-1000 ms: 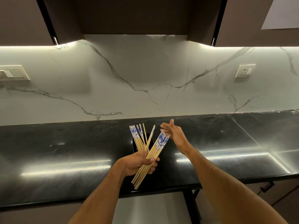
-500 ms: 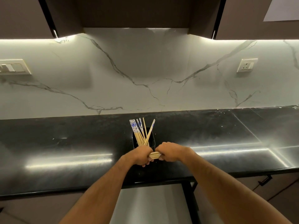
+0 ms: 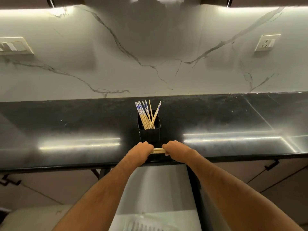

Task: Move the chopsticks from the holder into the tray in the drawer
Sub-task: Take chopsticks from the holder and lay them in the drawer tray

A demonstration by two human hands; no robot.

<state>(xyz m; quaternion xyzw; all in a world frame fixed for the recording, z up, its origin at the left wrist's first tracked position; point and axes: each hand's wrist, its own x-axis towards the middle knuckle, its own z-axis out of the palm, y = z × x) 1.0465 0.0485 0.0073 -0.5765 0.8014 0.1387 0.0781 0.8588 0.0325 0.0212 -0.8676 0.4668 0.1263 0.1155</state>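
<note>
A black square holder (image 3: pixel 149 134) stands on the black counter (image 3: pixel 66 130), with several blue-patterned wooden chopsticks (image 3: pixel 146 115) sticking up from it. Just in front of the holder, my left hand (image 3: pixel 140 151) and my right hand (image 3: pixel 176 150) each grip one end of a horizontal bundle of chopsticks (image 3: pixel 158 150); only its short middle part shows between the fists. Below the counter edge the drawer (image 3: pixel 160 189) is pulled out, and a pale ribbed tray (image 3: pixel 150 225) lies in it at the bottom of the view.
A marble backsplash rises behind the counter, with a switch plate (image 3: pixel 13 46) at left and a socket (image 3: pixel 266 42) at right. Cabinet fronts with dark handles (image 3: pixel 271 165) flank the drawer. Upper cabinets hang overhead.
My right hand came in and closed on the bundle that my left hand held fanned out. The bundle is now horizontal and gathered, held by both hands, and the view has tilted down.
</note>
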